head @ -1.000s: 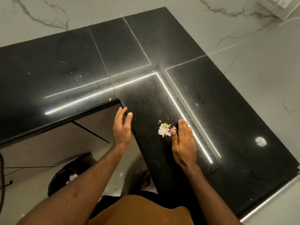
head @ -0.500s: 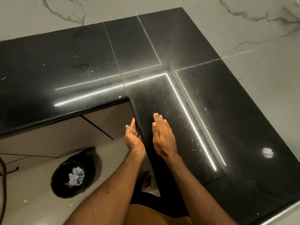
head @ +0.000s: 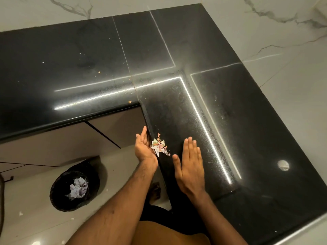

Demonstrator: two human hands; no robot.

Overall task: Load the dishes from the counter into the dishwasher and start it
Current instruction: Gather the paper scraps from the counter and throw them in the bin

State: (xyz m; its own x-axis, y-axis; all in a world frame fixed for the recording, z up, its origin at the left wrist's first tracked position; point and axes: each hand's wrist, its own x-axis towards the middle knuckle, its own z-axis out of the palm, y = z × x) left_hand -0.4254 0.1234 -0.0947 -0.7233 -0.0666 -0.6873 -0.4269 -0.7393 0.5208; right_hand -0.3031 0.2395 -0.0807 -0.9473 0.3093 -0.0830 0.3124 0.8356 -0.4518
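**Counter sweep, no dishes in sight**

No dish or dishwasher was in view, so their heading and long axis couldn't be told. My guess: loading was done or happening elsewhere, and the start wasn't shown. The scraps [head: 159, 145] sat at the counter [head: 230, 103] edge, with the pile stretched along that edge. The left hand [head: 144, 147] was cupped palm-up against the edge, open and gripping nothing. The right hand [head: 189, 165] lay flat with straight fingers, just right of the scraps. A bin [head: 76, 190] stood on the floor below.

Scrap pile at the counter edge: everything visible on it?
The scrap pile is a small heap of torn white, pink and green bits; material unclear. It lies at the edge of the black counter, partly overhanging it against the cupped left hand. Stray crumbs lie beyond. The flat right hand is apart.
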